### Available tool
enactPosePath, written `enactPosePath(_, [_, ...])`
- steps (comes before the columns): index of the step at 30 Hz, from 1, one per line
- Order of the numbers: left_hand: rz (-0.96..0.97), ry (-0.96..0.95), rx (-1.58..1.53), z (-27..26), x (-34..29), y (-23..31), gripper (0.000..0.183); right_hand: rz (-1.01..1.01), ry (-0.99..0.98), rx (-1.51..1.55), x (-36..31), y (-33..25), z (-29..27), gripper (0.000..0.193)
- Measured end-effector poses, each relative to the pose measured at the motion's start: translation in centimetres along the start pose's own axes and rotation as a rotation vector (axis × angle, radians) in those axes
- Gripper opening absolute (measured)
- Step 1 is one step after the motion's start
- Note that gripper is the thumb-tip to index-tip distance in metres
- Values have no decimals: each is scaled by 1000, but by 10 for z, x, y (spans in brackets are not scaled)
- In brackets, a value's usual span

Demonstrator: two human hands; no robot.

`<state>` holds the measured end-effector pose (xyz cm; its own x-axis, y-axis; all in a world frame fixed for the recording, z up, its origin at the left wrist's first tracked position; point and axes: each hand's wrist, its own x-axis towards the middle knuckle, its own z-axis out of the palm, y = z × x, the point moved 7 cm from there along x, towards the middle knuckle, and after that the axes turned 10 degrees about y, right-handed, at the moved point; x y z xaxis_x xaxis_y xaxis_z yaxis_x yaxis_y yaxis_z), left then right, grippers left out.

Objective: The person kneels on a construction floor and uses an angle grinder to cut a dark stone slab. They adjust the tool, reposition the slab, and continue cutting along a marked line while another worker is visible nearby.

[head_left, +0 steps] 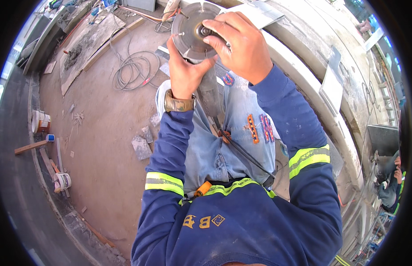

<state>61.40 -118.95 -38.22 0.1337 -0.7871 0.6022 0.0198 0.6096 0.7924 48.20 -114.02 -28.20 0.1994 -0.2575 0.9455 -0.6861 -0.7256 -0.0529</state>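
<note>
An angle grinder (pixel 209 95) rests between my thighs, its grey body pointing down and its cable running toward my lap. A round grey cutting disc (pixel 186 27) sits on its head, facing up. My left hand (pixel 184 76), wearing a watch, is closed around the disc's lower left edge. Its thumb and index finger lie along the rim, and the other fingers are hidden. My right hand (pixel 243 44) pinches the small dark nut (pixel 206 31) at the disc's centre between thumb and fingers.
A coiled grey cable (pixel 134 71) lies on the dusty floor to the left. Broken stone pieces (pixel 141 147) are beside my left leg. A white bucket (pixel 40 122) and a wooden strip (pixel 31 147) stand at far left. A concrete kerb (pixel 299 75) runs along the right. Another person (pixel 389 190) works at far right.
</note>
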Motion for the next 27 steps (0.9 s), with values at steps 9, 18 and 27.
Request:
enactPosePath(9, [-4,-52,61,13,-32,-29,91,75,-40,-94,-35,-4,-17,24])
enactPosePath(18, [-15,-188,60,23,-38,-32,85,177,-117,-90,-49,18,-25,38])
enactPosePath(27, [-54,-212,76,20,-42,-29,88,437,-421,430,-40,73,23,32])
